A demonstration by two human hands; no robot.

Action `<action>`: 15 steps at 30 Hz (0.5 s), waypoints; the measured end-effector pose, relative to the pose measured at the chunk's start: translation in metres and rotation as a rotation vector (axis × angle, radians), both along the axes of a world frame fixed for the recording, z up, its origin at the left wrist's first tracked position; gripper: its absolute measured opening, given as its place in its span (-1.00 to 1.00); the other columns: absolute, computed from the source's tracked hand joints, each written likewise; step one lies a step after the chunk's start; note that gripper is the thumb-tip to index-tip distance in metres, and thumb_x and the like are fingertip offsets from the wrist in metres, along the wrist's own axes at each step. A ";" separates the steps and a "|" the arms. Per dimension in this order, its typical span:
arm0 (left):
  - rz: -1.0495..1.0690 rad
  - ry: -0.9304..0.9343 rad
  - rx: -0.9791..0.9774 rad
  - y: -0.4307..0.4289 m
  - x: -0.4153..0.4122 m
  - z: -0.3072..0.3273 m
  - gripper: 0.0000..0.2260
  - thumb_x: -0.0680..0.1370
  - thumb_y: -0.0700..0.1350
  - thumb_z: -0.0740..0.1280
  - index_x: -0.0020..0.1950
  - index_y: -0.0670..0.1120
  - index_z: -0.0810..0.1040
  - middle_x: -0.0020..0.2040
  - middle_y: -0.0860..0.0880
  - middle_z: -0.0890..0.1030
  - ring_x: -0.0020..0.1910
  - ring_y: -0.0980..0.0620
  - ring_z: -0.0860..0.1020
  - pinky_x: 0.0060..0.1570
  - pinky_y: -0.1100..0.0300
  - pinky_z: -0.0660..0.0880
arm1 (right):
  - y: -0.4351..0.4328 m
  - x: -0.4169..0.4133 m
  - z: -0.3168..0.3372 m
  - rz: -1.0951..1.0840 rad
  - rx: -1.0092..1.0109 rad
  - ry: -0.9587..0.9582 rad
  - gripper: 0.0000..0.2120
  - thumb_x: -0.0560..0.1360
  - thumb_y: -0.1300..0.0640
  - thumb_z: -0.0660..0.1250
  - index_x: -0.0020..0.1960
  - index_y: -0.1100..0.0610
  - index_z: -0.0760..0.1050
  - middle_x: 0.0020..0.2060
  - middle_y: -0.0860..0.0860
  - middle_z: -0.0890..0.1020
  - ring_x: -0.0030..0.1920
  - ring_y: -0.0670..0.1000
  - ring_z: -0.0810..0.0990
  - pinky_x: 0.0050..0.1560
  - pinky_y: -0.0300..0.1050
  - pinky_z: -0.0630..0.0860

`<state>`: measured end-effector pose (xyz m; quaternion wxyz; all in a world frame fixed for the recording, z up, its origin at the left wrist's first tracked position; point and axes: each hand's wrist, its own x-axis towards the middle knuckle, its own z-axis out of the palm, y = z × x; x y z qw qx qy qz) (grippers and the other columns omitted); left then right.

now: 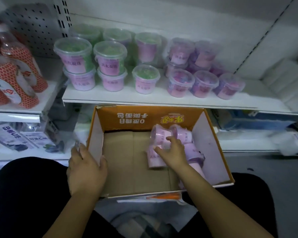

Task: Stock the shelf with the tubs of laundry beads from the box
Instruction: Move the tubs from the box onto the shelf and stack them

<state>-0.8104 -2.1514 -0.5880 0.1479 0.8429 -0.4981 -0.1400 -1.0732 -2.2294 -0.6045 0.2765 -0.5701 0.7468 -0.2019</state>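
Head view: the shelf (162,100) already holds rows of stocked tubs (110,57); only a handful lie in the box (212,148), toward its right side. My left hand (86,167) grips the box's left wall, and my right hand (172,150) curls round the top tub (159,136) there. Nearly done, I judge.

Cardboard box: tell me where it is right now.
Head view, lower centre: the cardboard box sits just below the shelf edge, its left wall gripped by the left hand.
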 end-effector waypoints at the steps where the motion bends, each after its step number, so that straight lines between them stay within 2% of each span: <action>1: 0.006 -0.007 0.028 0.010 -0.002 -0.002 -0.31 0.53 0.02 0.39 0.52 -0.29 0.23 0.44 -0.37 0.34 0.32 -0.42 0.40 0.15 -0.27 0.48 | 0.004 -0.005 -0.005 0.059 0.047 0.063 -0.30 0.38 -0.19 0.53 0.40 0.07 0.40 0.30 0.09 0.49 0.30 0.13 0.46 0.24 -0.04 0.42; 4: 0.021 0.025 0.067 0.013 -0.001 0.000 -0.26 0.57 0.07 0.32 0.58 -0.27 0.10 0.45 -0.33 0.37 0.34 -0.35 0.43 0.11 -0.18 0.50 | 0.010 -0.018 -0.020 0.235 0.169 0.179 -0.15 0.34 -0.24 0.54 0.49 0.05 0.28 0.40 0.10 0.43 0.38 0.16 0.40 0.33 -0.01 0.32; 6: 0.000 0.035 0.042 0.008 0.001 0.002 -0.27 0.59 0.10 0.30 0.59 -0.24 0.08 0.44 -0.30 0.40 0.28 -0.33 0.49 0.04 -0.12 0.53 | 0.010 -0.020 -0.024 0.295 0.205 0.129 -0.10 0.31 -0.23 0.56 0.51 0.00 0.24 0.41 0.08 0.42 0.39 0.15 0.40 0.37 0.02 0.31; 8: 0.008 0.060 0.016 0.007 0.001 0.002 -0.30 0.58 0.11 0.29 0.58 -0.18 0.11 0.40 -0.27 0.45 0.18 -0.32 0.56 -0.04 -0.07 0.54 | 0.007 -0.018 -0.026 0.308 0.194 0.066 -0.13 0.28 -0.16 0.61 0.45 -0.02 0.26 0.34 0.07 0.47 0.33 0.13 0.45 0.33 0.02 0.41; 11: 0.036 0.097 -0.008 0.007 0.002 0.001 -0.39 0.57 0.10 0.30 0.54 -0.13 0.22 0.34 -0.23 0.52 0.10 -0.30 0.60 -0.04 -0.06 0.55 | 0.006 -0.018 -0.033 0.293 0.179 -0.009 -0.22 0.28 -0.02 0.63 0.33 0.00 0.25 0.22 0.09 0.51 0.22 0.13 0.52 0.20 0.01 0.52; 13: 0.034 0.124 -0.031 0.002 0.005 0.000 -0.45 0.58 0.06 0.31 0.50 -0.14 0.30 0.27 -0.22 0.57 0.08 -0.29 0.61 -0.02 -0.06 0.57 | 0.007 -0.020 -0.037 0.269 0.177 -0.056 -0.24 0.27 -0.02 0.64 0.28 -0.03 0.23 0.19 0.07 0.52 0.18 0.12 0.54 0.17 0.02 0.55; 15: 0.021 0.136 -0.053 -0.008 0.006 0.003 -0.52 0.58 0.03 0.31 0.45 -0.13 0.36 0.20 -0.22 0.61 0.06 -0.29 0.61 -0.03 -0.05 0.56 | 0.008 -0.024 -0.037 0.267 0.166 -0.084 -0.27 0.27 0.02 0.65 0.24 -0.02 0.24 0.17 0.06 0.51 0.16 0.09 0.53 0.12 -0.06 0.52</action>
